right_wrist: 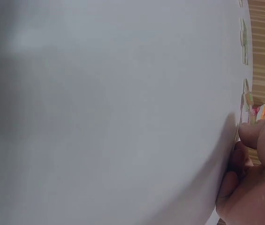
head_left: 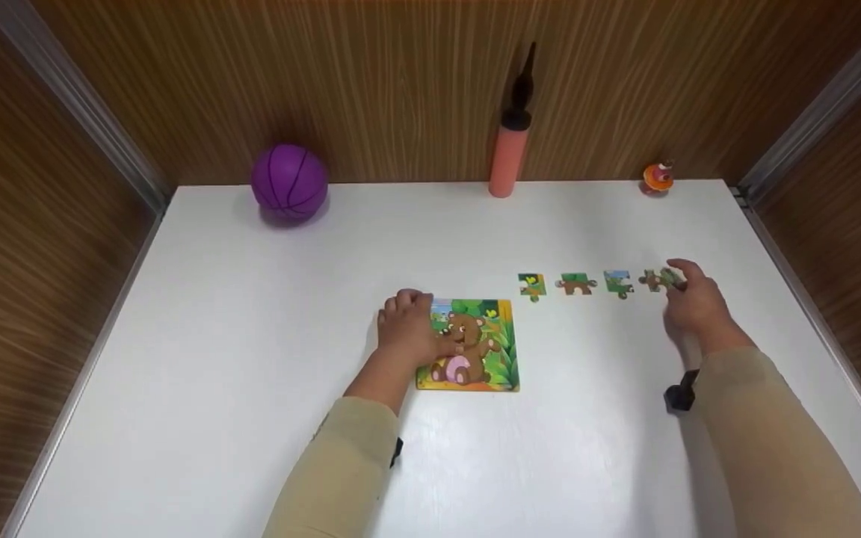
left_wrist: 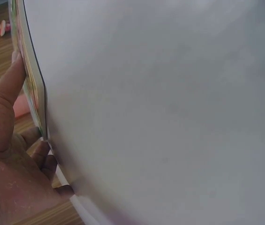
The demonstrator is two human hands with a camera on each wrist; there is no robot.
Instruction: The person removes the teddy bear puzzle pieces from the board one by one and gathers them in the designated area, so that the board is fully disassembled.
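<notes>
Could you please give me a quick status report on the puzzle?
Left grip on bear puzzle, thumb across its face. Right grip at right end of loose pieces, pinch unclear. Nothing seen obstructing; ball, pump, toy at back.

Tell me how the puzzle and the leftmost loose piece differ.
Size and outline: the puzzle is large and squarish; the piece is small, with a knob.
Picture: the puzzle shows a brown bear among leaves; the piece shows only a scrap of green and yellow.
Contact: the left hand rests its thumb on the puzzle; the piece lies clear of both hands.
Both lie on the table.
</notes>
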